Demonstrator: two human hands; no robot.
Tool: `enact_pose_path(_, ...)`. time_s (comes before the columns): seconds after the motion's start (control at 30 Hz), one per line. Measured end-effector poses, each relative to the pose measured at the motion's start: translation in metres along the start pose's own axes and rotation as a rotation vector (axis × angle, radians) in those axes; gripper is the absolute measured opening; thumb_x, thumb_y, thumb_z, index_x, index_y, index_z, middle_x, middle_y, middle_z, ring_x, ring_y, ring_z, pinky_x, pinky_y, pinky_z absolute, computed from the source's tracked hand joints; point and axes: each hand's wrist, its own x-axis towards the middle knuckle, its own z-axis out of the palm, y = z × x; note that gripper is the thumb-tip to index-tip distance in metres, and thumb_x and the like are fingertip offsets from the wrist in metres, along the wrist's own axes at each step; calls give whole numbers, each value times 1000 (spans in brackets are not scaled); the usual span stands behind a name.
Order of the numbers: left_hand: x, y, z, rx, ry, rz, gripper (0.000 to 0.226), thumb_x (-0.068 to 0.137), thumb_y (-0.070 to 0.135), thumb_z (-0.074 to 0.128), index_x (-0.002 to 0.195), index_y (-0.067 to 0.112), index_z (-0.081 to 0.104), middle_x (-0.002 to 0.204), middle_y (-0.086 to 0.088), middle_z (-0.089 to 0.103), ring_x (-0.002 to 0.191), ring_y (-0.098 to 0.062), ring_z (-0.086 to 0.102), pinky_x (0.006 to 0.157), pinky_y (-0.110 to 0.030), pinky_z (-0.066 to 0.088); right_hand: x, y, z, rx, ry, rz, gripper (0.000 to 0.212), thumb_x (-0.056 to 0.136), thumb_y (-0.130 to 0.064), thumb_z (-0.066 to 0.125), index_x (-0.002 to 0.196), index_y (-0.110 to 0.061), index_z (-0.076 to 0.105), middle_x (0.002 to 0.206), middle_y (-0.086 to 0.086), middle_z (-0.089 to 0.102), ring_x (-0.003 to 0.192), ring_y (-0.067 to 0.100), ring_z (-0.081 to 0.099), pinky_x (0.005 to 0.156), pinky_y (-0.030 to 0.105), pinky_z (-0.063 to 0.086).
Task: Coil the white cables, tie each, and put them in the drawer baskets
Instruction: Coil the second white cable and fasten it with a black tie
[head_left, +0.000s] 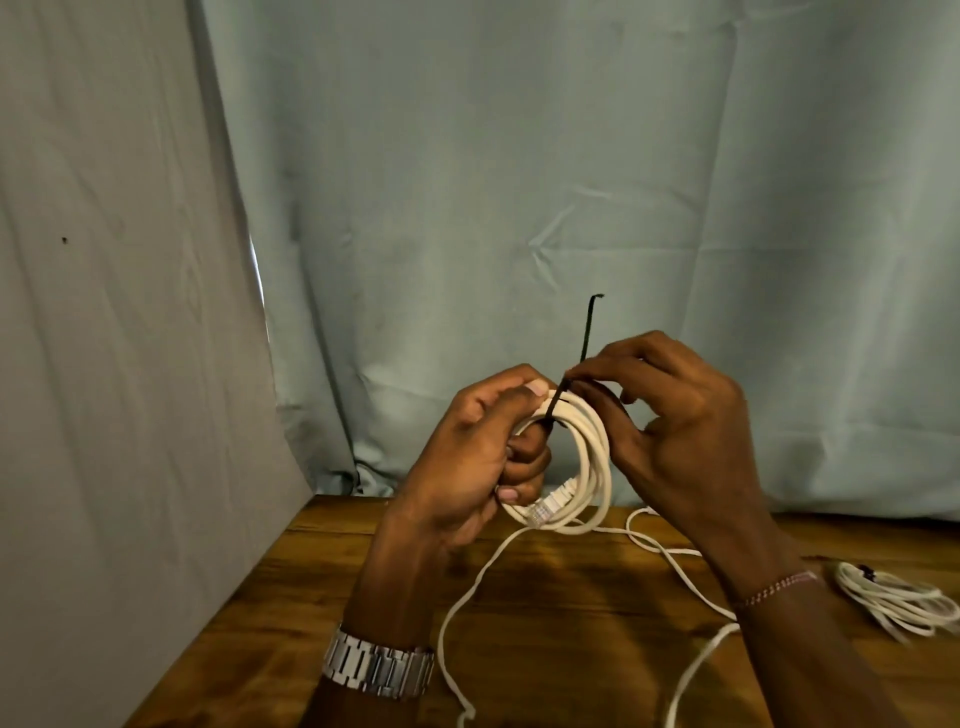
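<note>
My left hand (478, 447) grips a coil of white cable (592, 457) held up above the table, thumb on top of the loops. A clear plug (545, 509) shows at the coil's lower edge. A black tie (584, 343) crosses the top of the coil, one end sticking straight up. My right hand (670, 415) pinches the black tie just above the coil. Loose white cable (467, 597) trails from the coil down onto the wooden table (561, 623).
A second white cable bundle (898, 603), coiled with a dark tie on it, lies on the table at the right edge. Grey-blue cloth (467, 182) hangs behind and to the left of the table. No drawer or basket is in view.
</note>
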Motion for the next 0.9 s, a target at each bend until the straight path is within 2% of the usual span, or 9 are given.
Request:
enact_pose_path(0.17, 0, 1, 3, 35, 27, -17, 40, 107, 16, 36, 75, 19, 59, 61, -5, 17, 48, -16, 12, 45, -29, 13, 0, -2, 2, -148, -28, 26, 22, 94, -38, 65, 100, -22, 79, 96, -3, 74, 79, 16, 64, 63, 23, 39)
enact_pose_path(0.23, 1, 0, 5, 41, 20, -18, 40, 107, 16, 35, 75, 17, 59, 60, -4, 17, 47, -15, 12, 45, -29, 13, -2, -1, 6, -152, -15, 46, 23, 94, -39, 64, 99, -22, 79, 94, -2, 75, 77, 17, 65, 64, 22, 40)
enact_pose_path(0.37, 2, -1, 6, 65, 26, -60, 29, 107, 15, 33, 90, 4, 54, 55, 0, 20, 46, -14, 11, 45, -29, 12, -6, 3, 15, -168, 19, 101, 26, 95, -39, 62, 99, -19, 79, 93, 0, 77, 76, 18, 68, 68, 21, 41)
enact_pose_path(0.5, 2, -4, 9, 43, -36, -145, 29, 107, 18, 36, 89, 3, 54, 53, 2, 22, 42, -11, 14, 45, -29, 12, -6, 3, 12, -241, 98, 104, 24, 99, -34, 60, 100, -19, 78, 91, 2, 76, 71, 20, 66, 61, 21, 36)
enact_pose_path(0.63, 1, -4, 6, 184, -49, -127, 8, 101, 13, 53, 98, 6, 51, 54, -3, 29, 41, -11, 24, 41, -24, 24, -6, 6, 9, -257, 135, 76, 21, 100, -32, 62, 103, -17, 77, 90, 5, 76, 71, 22, 67, 57, 27, 48)
enact_pose_path(0.77, 0, -3, 1, 195, -64, -50, 14, 97, 17, 58, 101, 8, 48, 55, -4, 30, 42, -13, 24, 43, -25, 26, -2, 10, 6, -118, 46, 67, 20, 96, -31, 67, 105, -16, 77, 99, 4, 74, 79, 17, 66, 63, 28, 53)
enact_pose_path(0.83, 0, -3, -2, 203, -46, -28, 22, 94, 21, 61, 101, 5, 47, 56, -7, 31, 43, -15, 25, 45, -28, 26, 4, 2, -2, 20, 43, 196, 16, 90, -31, 75, 101, -19, 75, 100, -2, 73, 75, 4, 63, 62, 14, 50)
enact_pose_path(0.9, 0, -4, -4, 215, -15, -13, 26, 95, 19, 60, 102, 0, 44, 58, -8, 31, 44, -16, 24, 45, -29, 25, 9, -10, -13, 211, 8, 452, 15, 88, -40, 73, 92, -26, 74, 90, -10, 74, 74, 1, 66, 62, 9, 51)
